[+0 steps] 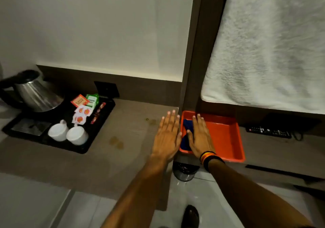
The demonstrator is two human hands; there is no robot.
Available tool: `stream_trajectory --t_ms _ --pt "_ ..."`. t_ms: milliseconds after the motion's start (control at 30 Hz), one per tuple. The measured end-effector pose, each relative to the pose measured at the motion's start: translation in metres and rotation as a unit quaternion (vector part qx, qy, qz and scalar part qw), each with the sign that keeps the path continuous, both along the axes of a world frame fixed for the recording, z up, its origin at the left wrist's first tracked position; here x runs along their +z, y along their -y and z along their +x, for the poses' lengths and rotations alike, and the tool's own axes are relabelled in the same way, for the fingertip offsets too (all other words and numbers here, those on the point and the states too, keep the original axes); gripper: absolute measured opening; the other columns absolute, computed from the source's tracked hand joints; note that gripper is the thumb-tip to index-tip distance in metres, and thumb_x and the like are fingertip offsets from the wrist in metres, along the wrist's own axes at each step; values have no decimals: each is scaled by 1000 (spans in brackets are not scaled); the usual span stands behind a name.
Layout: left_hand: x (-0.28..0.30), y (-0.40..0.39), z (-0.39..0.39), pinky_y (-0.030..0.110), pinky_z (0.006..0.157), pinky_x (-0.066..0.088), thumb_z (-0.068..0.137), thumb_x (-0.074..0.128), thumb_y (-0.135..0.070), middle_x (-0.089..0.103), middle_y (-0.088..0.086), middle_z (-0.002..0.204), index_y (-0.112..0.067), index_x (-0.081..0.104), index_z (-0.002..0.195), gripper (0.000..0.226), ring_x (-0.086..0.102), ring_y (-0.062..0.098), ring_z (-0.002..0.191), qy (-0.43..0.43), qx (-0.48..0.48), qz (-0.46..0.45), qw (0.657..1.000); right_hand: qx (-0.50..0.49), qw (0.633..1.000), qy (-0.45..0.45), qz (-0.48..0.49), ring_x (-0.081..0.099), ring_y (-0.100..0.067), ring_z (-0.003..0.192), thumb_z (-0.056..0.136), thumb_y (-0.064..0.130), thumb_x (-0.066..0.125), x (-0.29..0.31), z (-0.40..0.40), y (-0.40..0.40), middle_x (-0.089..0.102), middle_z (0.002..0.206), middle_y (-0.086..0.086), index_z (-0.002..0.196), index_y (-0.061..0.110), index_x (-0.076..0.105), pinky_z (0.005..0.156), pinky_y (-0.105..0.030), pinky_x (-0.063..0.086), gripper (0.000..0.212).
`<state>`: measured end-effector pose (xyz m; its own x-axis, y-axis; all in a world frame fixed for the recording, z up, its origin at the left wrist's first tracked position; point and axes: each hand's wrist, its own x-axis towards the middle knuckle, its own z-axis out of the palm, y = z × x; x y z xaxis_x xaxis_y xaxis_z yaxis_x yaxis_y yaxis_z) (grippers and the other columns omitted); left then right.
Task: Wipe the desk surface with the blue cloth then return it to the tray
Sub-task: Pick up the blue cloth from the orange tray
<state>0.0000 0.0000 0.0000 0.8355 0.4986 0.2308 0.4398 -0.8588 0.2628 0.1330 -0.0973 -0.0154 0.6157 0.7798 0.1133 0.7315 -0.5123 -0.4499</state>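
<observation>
The grey-brown desk (112, 166) carries a black tray (98, 133) at its left, an orange tray (226, 136) at its right edge, and yellowish stains (116, 142) between.

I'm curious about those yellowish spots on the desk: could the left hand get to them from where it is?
Probably yes. The left hand lies flat on the desk, with bare surface between it and the spots; the black tray sits further left.

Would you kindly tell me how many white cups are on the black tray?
2: the left cup and the right cup sit side by side at the black tray's front edge; none seems hidden.
</observation>
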Motion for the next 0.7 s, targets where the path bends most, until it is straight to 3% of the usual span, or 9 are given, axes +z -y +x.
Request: stream_trajectory --t_ms 167,233,367,533,700 --pt "-63 -3 25 51 133 10 107 42 -26 14 17 173 -6 19 163 64 9 32 161 -18 33 -86 996 -40 993 -72 -88 3 -33 158 104 29 42 -57 41 -36 4 170 -15 162 9 12 127 -48 12 67" --pt "-79 -6 31 54 131 14 105 33 -29 20 21 171 -5 18 162 64 16 37 159 -45 44 -61 996 -54 987 -97 -120 -1 -33 158 104 35 41 -77 51 -48 0 171 -14 162 12 8 127 -50 9 70" --pt "-105 -10 36 51 133 8 105 9 -34 -2 17 174 -6 -2 163 66 -4 33 161 -140 66 -27 988 -71 972 -137 -175 -12 -33 157 105 47 32 -111 58 -62 -12 170 -13 163 15 -2 126 -53 -3 74" --pt "-107 -9 37 51 133 8 110 18 -33 -4 18 174 -4 -3 163 64 -7 31 161 -160 66 -16 985 -94 970 -157 -162 -14 -39 155 104 43 39 -116 55 -76 -12 169 -19 162 12 3 125 -57 -6 75" --pt "-87 -10 31 49 134 4 112 26 -33 -1 14 175 -8 1 164 62 -5 27 162 -127 42 -81 988 -111 973 -181 -89 -6 -38 157 101 25 51 -93 65 -68 0 170 -17 162 8 11 127 -50 -2 74"
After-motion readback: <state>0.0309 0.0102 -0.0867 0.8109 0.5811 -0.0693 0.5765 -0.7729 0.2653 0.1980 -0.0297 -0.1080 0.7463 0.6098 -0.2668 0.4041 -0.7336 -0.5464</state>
